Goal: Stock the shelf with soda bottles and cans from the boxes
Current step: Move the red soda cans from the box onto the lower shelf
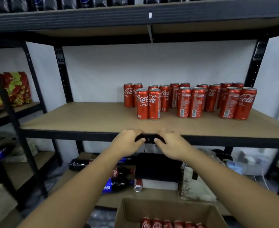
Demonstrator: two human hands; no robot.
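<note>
On the shelf (86, 119), Coca-Cola cans (184, 102)

Bare left forearm (86, 181) and bare right forearm (226, 178), uncovered along all the visible length, smooth, tapering toward the wrists. Bare left hand (127, 142) and right hand (172, 143), rounded knuckles, fingertips blurred. Nails too blurred to make out.

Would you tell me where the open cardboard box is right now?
The cardboard box sits bottom centre in the head view, low in front of the stocked shelf, red cans inside.
</note>
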